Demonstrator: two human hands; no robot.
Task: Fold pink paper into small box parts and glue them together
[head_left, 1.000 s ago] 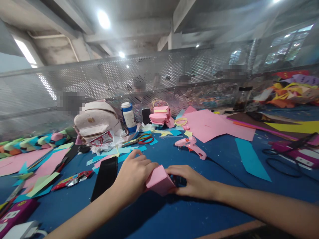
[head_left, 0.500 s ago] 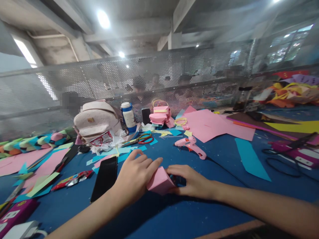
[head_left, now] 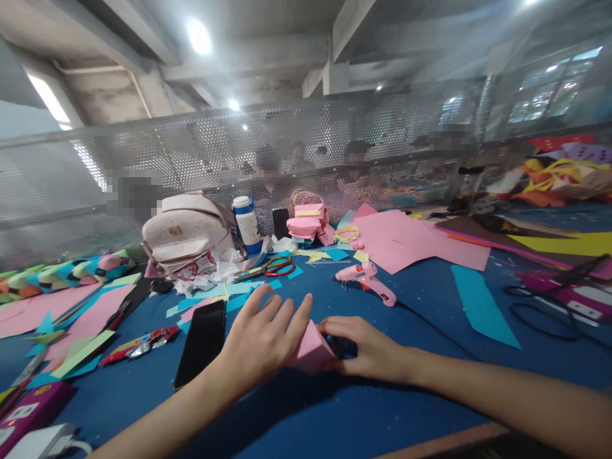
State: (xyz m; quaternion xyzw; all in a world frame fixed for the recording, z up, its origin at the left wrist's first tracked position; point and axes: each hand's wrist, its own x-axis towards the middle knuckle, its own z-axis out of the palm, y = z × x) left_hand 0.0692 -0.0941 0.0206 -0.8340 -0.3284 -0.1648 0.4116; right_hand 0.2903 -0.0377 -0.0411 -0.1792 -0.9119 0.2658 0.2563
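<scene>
A small pink paper box [head_left: 313, 349] stands just above the blue table, tilted, between my two hands. My right hand [head_left: 356, 344] grips its right side, thumb below and fingers curled over the far edge. On the left, my left hand [head_left: 265, 331] lies against the box with its fingers partly raised and spread; its thumb is hidden. Beyond the box a pink glue gun [head_left: 368, 280] lies on its side with its cord running right. A black phone [head_left: 201, 344] rests beside my left wrist.
Scissors [head_left: 277, 266] and paper scraps lie beyond my left hand. Farther back are a pale backpack [head_left: 191, 229], a bottle [head_left: 247, 223], a pink paper basket [head_left: 308, 220] and pink sheets [head_left: 401, 239]. A blue strip [head_left: 482, 306] and a purple power strip [head_left: 564, 296] lie right.
My left hand's fingers have lifted and straightened, the index finger rising off the top of the box. My right hand and the box stay nearly where they were.
</scene>
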